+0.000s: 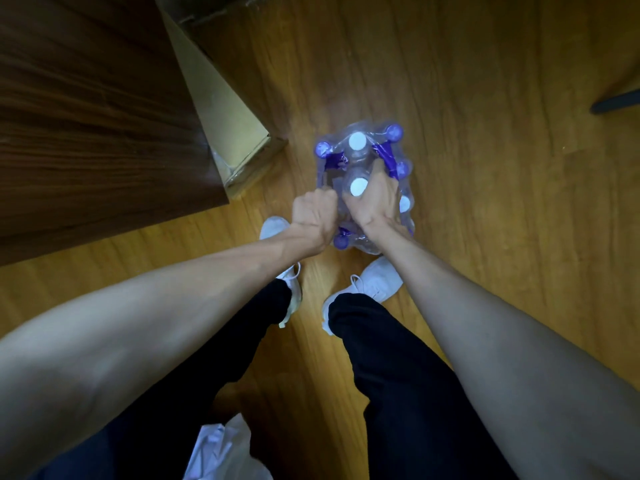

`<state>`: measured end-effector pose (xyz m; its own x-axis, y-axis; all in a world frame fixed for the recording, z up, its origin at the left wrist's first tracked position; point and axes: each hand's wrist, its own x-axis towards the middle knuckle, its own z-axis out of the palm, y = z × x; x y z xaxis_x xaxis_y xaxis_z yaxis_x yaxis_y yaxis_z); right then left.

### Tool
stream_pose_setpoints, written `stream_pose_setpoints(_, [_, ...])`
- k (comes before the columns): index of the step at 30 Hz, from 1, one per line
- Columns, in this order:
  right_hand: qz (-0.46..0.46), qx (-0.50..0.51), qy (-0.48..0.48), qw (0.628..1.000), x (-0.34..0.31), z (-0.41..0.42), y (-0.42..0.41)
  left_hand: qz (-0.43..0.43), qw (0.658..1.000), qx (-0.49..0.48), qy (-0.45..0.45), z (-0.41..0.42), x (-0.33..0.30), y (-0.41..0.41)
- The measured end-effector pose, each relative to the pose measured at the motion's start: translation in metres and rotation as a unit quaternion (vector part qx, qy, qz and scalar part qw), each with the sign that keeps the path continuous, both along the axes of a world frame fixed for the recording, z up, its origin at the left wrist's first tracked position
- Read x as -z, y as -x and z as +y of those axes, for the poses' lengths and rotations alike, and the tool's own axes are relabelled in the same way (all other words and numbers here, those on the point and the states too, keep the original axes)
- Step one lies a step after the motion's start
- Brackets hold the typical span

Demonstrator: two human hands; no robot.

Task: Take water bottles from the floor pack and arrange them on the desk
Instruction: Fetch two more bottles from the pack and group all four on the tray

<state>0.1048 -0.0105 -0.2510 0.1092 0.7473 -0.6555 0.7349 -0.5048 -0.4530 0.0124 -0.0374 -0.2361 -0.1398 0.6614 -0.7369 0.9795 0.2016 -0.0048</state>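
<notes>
A shrink-wrapped pack of water bottles [388,147] stands on the wooden floor in front of my feet, its caps white and purple under clear plastic. My right hand [372,202] is wrapped around the neck of a white-capped bottle [358,187] near the pack's middle. My left hand [313,216] is clenched at the pack's left edge, seemingly gripping the plastic wrap; its fingers are hidden. The dark wooden desk [86,116] fills the upper left.
A cardboard box [221,109] leans against the desk's side, close to the pack's left. My white shoes [375,278] stand just behind the pack. A white plastic bag [221,448] lies near the bottom edge. A dark chair leg [616,102] shows at far right.
</notes>
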Motion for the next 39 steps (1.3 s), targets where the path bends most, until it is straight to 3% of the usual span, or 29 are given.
stream_pose_setpoints(9, [-0.001,0.037,-0.027,0.999,-0.167,-0.01,-0.018,-0.036,0.998,-0.024,-0.042,-0.003,-0.156,0.003])
stream_pose_setpoints(19, [0.021,0.043,-0.104,0.993,-0.441,-0.029,-0.026,-0.074,0.987,0.069,-0.122,0.002,-0.436,0.031])
stream_pose_setpoints(24, [0.022,0.005,-0.188,0.982,-0.561,-0.043,-0.03,-0.112,0.977,0.024,-0.181,-0.026,-0.56,0.043])
stream_pose_setpoints(32, [0.041,-0.114,-0.31,0.943,-0.703,-0.064,-0.043,-0.173,0.909,-0.139,-0.353,-0.086,-0.683,0.048])
stream_pose_setpoints(39, [0.083,-0.216,-0.344,0.91,-0.772,-0.079,-0.01,-0.182,0.838,-0.257,-0.445,-0.127,-0.742,0.078])
